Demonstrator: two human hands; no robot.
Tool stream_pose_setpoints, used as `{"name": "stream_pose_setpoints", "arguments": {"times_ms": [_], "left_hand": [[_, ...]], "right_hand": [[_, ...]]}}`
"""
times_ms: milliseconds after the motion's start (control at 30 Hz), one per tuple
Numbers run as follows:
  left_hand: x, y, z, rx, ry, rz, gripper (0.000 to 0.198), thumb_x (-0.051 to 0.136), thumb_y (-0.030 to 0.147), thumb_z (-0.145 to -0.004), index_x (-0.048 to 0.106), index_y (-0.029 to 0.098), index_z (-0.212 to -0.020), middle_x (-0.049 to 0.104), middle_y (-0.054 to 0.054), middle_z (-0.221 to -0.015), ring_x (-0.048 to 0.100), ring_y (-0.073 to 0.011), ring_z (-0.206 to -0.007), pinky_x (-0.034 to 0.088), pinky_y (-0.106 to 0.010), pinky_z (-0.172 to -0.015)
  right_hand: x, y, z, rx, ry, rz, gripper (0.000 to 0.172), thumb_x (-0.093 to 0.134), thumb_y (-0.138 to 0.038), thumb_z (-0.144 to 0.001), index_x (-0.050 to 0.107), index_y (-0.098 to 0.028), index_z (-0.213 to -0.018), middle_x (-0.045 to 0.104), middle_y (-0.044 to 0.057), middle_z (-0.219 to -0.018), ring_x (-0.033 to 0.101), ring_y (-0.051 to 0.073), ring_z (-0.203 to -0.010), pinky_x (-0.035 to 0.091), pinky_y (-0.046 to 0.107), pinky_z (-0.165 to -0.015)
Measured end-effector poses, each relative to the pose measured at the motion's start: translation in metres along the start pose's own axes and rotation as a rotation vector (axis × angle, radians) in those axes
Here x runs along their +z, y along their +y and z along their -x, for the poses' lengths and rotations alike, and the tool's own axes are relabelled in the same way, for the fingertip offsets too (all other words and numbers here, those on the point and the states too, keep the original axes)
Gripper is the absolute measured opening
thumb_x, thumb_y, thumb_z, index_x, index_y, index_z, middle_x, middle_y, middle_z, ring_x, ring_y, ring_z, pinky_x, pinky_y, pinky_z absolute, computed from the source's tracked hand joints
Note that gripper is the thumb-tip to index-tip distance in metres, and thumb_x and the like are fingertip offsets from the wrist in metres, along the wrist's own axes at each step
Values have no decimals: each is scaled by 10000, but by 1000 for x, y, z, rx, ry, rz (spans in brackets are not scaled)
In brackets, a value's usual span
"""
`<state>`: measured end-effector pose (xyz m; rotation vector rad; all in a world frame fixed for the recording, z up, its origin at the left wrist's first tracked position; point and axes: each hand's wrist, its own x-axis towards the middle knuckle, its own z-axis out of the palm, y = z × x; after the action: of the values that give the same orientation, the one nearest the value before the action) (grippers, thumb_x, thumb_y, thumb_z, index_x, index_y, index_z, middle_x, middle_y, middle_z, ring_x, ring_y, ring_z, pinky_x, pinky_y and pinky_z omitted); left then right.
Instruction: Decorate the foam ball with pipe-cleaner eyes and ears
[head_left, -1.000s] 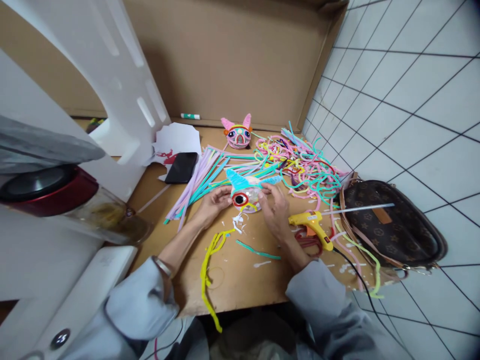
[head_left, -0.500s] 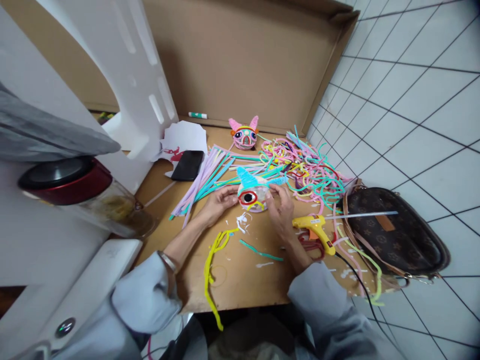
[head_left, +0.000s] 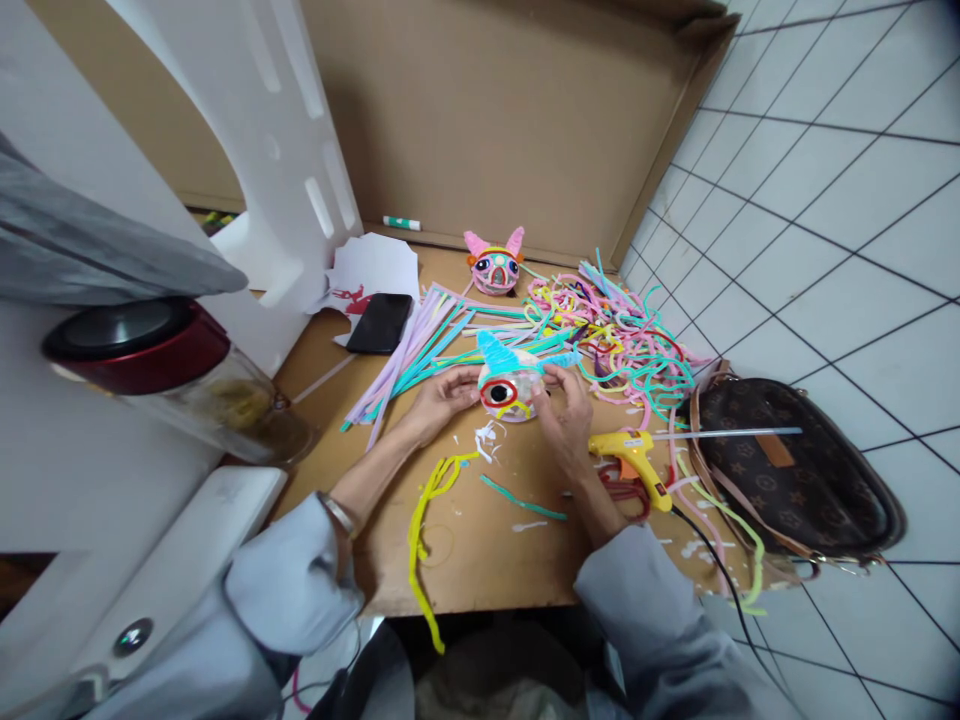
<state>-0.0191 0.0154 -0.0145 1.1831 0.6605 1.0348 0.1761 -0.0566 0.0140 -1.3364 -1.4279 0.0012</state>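
Observation:
Between my two hands is a pipe-cleaner animal head (head_left: pixel 501 394) with blue ears, a red-ringed black eye and a yellow strip below it. My left hand (head_left: pixel 448 400) grips its left side with closed fingers. On the opposite side my right hand (head_left: pixel 564 412) is closed on it, covering part of the face. Just below lie white scraps (head_left: pixel 489 440), a bent yellow pipe cleaner (head_left: pixel 417 540) and a short teal pipe cleaner (head_left: pixel 521 498). A yellow hot glue gun (head_left: pixel 636 462) with a clear glue stick rests beside my right wrist.
Behind stand a finished-looking pink-eared head (head_left: pixel 495 270), a tangled pipe-cleaner pile (head_left: pixel 630 345) and straight pipe cleaners (head_left: pixel 409 365). A phone (head_left: pixel 380 323) lies on white paper (head_left: pixel 375 265). A glass bottle (head_left: pixel 225 400) is at left, a brown handbag (head_left: pixel 795 470) at right.
The camera view has shifted slightly. Both hands keep their hold on the blue-eared head, which stays in nearly the same place and pose.

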Motion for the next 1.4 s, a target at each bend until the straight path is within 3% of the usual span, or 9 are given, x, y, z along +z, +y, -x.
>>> {"name": "stream_pose_setpoints", "arguments": {"times_ms": [433,733,1000,1400], "left_hand": [[3,2,0,7,18,-3,501,932,454,-583,739,191,-963,758,-53,-1008,698,-203,-907,557,-378,-917],[0,4,2,-30,28,-50,523,904,446,-630,728,184,-1047,751,-87,-1108,693,-246,-1009,535,-412,-970],[-1,8,3,-20,60,-36,501,850,331,-655,697,183,-1109,719,-107,-1230,665,-284,-1159,489,-446,-1051],[5,11,3,-7,72,-33,491,802,267,-625,693,176,-1095,721,-107,-1220,666,-282,-1142,517,-430,-1004]], "right_hand": [[1,-5,2,80,-5,-38,275,583,-400,-893,654,-201,-1069,707,88,-966,658,231,-872,538,417,-849],[-3,-4,0,124,-19,-83,304,562,-405,-902,652,-186,-1094,682,76,-931,651,233,-900,526,420,-874],[-2,-4,-1,86,-17,-62,274,556,-401,-914,654,-193,-1064,697,73,-919,654,225,-883,521,403,-862],[-4,-3,-2,48,-6,-50,261,553,-371,-927,656,-177,-1068,686,87,-961,653,230,-923,527,399,-863]]}}
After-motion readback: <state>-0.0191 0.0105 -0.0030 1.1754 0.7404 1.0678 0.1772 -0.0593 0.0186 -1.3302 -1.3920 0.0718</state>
